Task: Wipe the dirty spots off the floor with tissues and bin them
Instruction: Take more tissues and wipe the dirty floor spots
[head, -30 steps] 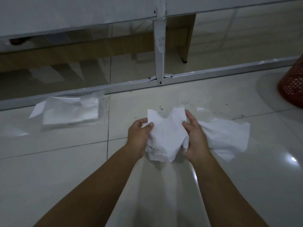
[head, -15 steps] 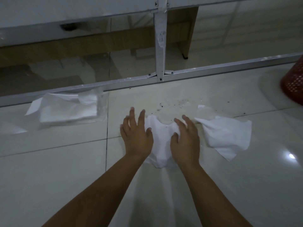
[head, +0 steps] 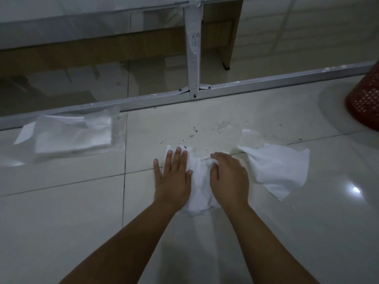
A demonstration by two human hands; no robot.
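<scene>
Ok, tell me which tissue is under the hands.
The crumpled tissue between both hands; the other tissue lies loose to its right, untouched.

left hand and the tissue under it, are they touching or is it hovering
Touching. The head view shows the left hand lying flat on the tissue, fingers spread straight over its upper edge with no gap, pressing it to the floor.

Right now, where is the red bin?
The red mesh bin stands at the far right edge of the head view, partly cut off, on the tiled floor just before the metal frame rail.
</scene>
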